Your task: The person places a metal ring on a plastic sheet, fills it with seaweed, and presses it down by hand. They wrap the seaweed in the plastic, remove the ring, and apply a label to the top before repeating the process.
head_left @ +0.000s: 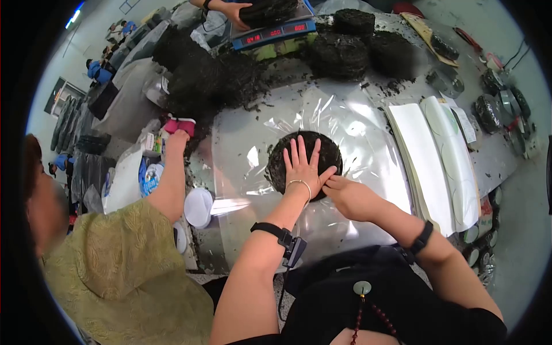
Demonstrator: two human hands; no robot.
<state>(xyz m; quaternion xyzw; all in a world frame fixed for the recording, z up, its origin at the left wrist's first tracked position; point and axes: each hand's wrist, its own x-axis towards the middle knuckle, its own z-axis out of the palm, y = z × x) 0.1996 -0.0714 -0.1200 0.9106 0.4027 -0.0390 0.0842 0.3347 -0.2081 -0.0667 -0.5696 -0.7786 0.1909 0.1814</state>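
Observation:
A round, dark cake of what looks like dried seaweed (276, 164) lies on clear plastic sheeting in front of me. My left hand (302, 171) rests flat on top of it, fingers spread, thumb pointing right. Against the cake's lower right edge, close to the left thumb, is my right hand (349, 197). Its fingers are curled and pressed together; what lies between the fingertips is hidden. The clear plastic sheet (241, 138) spreads under the cake and reflects the light.
A blue scale (275, 34) with red digits stands at the back, where another person's hand (234, 12) holds a dark cake. Stacked cakes (339, 54) and a loose dark heap (195, 75) lie behind. White sheets (422, 155) are at right. A co-worker's hand (178, 138) touches a pink item (183, 125).

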